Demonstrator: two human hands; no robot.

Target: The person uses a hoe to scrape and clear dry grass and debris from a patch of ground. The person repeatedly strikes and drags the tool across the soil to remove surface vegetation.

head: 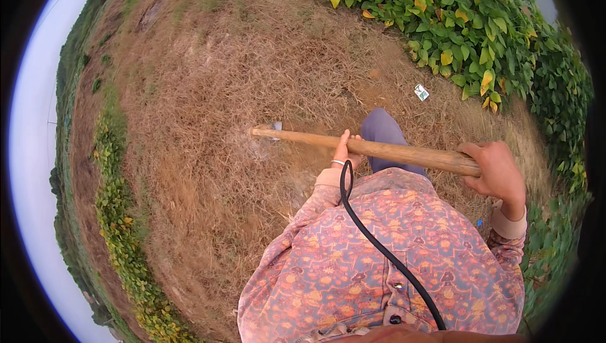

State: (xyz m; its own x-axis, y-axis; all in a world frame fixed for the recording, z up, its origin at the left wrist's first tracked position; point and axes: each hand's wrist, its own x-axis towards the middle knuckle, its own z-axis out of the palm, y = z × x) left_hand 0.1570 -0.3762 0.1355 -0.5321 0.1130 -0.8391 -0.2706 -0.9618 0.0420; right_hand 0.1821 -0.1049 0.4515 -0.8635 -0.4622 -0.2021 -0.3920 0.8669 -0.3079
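A long wooden handle (pixel 402 152) of a hoe-like tool crosses in front of my body, nearly level in the picture. My left hand (pixel 348 149) wraps around its middle, with a pale bracelet at the wrist. My right hand (pixel 497 170) grips the thick end at the right. At the far left end of the handle a greyish metal blade (pixel 276 130) shows, partly hidden behind the wood, over dry grass (pixel 227 87). A black cord (pixel 388 248) hangs over my patterned shirt.
Leafy green plants (pixel 454 16) with some yellow leaves border the upper right. Another leafy row (pixel 123 220) runs down the left. A small white and green packet (pixel 421 92) lies on the ground near the plants, and a small blue scrap (pixel 479 223) lies by my right sleeve.
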